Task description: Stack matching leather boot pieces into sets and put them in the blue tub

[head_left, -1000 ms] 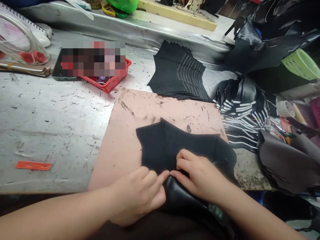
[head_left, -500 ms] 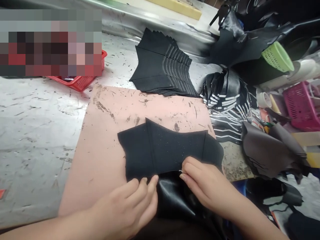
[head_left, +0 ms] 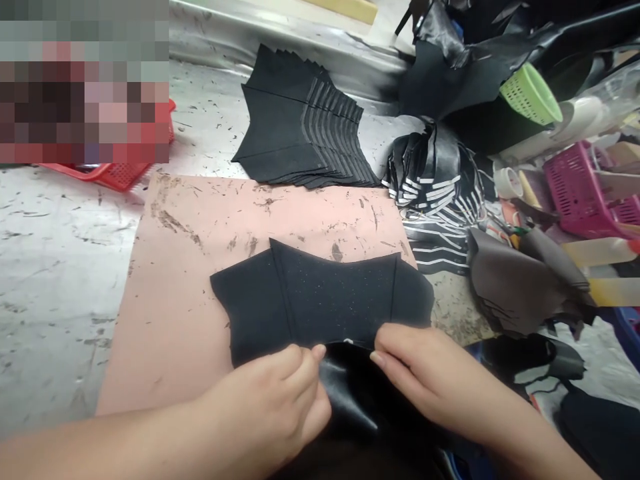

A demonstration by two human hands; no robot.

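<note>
A black cut leather piece point(head_left: 320, 300) lies flat on a pink work mat point(head_left: 200, 267). Its near edge is folded over, showing shiny black material point(head_left: 350, 393) between my hands. My left hand point(head_left: 273, 400) presses on the piece's near left edge with its fingers curled together. My right hand point(head_left: 420, 367) pinches the near right edge, fingers closed on the folded rim.
A fanned stack of matching black pieces point(head_left: 300, 127) lies beyond the mat. Black straps with white stripes point(head_left: 435, 200) and brown leather point(head_left: 520, 287) crowd the right side, with pink point(head_left: 580, 187) and green point(head_left: 530, 93) baskets. A red basket point(head_left: 110, 170) sits at the left on the scratched metal table point(head_left: 55, 267).
The view has swung to the right and down, so everything sits further left. Both hands stay on the piece's near edge, a little further apart, with more shiny folded material showing.
</note>
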